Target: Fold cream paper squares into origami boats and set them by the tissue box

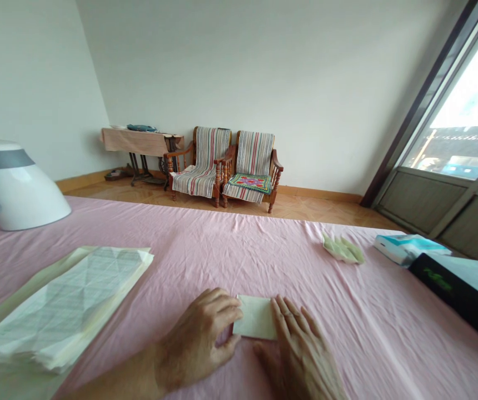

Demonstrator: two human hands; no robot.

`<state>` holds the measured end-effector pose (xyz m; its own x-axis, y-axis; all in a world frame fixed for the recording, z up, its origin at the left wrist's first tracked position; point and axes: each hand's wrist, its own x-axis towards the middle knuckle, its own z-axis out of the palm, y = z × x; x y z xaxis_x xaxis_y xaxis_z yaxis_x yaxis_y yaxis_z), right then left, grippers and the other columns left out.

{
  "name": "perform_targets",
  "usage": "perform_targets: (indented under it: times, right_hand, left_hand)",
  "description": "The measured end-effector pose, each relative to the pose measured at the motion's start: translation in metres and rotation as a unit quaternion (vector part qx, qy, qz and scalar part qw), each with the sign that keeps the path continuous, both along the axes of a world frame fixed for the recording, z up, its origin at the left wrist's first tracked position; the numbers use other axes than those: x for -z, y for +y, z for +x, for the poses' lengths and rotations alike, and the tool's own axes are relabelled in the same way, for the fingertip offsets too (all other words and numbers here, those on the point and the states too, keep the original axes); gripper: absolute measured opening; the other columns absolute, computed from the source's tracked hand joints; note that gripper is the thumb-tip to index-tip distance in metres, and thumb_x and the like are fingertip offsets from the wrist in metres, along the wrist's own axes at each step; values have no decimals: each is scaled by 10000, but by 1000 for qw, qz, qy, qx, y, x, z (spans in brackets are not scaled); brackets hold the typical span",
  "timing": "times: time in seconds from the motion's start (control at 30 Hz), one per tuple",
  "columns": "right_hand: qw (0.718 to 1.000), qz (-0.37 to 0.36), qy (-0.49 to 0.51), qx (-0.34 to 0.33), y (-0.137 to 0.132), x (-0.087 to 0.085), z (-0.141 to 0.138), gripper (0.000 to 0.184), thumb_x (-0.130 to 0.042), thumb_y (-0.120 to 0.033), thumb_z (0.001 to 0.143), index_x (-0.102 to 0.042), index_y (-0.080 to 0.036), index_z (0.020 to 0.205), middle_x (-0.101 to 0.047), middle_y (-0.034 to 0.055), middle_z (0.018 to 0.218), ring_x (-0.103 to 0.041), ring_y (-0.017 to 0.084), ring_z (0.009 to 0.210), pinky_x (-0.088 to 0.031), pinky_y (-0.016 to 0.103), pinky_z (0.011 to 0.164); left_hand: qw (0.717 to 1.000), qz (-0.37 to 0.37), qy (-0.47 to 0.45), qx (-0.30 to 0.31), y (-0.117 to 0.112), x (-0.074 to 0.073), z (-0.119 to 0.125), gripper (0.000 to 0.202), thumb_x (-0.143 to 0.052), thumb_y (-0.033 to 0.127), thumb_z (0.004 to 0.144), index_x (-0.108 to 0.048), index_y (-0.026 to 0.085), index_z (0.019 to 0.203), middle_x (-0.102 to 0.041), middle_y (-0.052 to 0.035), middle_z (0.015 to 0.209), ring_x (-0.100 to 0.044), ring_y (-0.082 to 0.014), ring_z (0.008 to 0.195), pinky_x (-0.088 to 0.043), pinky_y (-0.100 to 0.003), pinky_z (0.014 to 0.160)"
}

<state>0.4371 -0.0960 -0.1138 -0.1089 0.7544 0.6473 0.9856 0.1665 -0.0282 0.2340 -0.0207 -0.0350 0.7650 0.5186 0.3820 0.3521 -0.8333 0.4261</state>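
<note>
A small folded piece of pale paper (257, 316) lies on the pink cloth (239, 250) near the front edge. My left hand (199, 344) curls its fingers against the paper's left edge, pinching it. Flat on the paper's right edge rests my right hand (301, 350), fingers stretched out together and pressing down. A finished pale green folded paper shape (343, 250) sits farther back to the right, apart from both hands.
A stack of creased paper sheets (61, 305) lies at the left. A white appliance (14, 186) stands at the far left. A blue-white box (406, 247) and a black box (459, 291) lie at the right. Two wooden chairs (226, 166) stand beyond.
</note>
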Motion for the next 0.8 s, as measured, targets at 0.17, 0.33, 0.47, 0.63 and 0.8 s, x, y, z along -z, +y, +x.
perform_targets:
  times: [0.17, 0.33, 0.47, 0.63, 0.8]
  right_hand:
    - [997, -15, 72, -18, 4, -13, -1, 602, -533, -372, 869, -371, -129, 1395, -609, 163, 1249, -575, 324, 1129, -464, 473, 908]
    - [993, -23, 112, -22, 4, -18, -2, 664, -558, -259, 798, -323, -147, 1409, -592, 147, 1264, -556, 323, 1142, -474, 476, 893]
    - [993, -4, 114, -28, 2, -25, -6, 638, -515, -304, 858, -284, -170, 1438, -574, 144, 1284, -549, 326, 1149, -478, 478, 884]
    - [996, 43, 67, -42, -3, -38, -8, 585, -464, -287, 909, -275, -150, 1445, -588, 161, 1262, -561, 323, 1137, -458, 493, 902]
    - [989, 35, 31, -143, -5, -50, -2, 273, -451, -92, 857, -522, -209, 1094, -673, 72, 1106, -606, 226, 1075, -455, 392, 930]
  left_hand:
    - [994, -43, -17, -98, 2, 1, -1, 330, -711, 147, 749, -579, 183, 1049, -608, -59, 1059, -536, -247, 1019, -429, -407, 907]
    - [992, -81, 0, -97, 8, 0, -1, 212, -751, 251, 774, -620, 190, 928, -602, -44, 967, -545, -240, 970, -430, -392, 869]
    - [993, -98, -34, -53, 6, -2, 0, 199, -739, 125, 762, -603, 190, 892, -605, -20, 950, -539, -206, 953, -424, -331, 852]
    - [999, -46, -4, 12, -1, 0, 2, 143, -660, 79, 797, -554, 172, 817, -599, -10, 830, -527, -193, 824, -408, -319, 772]
    - [996, 77, -31, 38, -6, -1, 0, 207, -425, 24, 905, -538, 161, 798, -577, -29, 760, -497, -186, 751, -387, -319, 725]
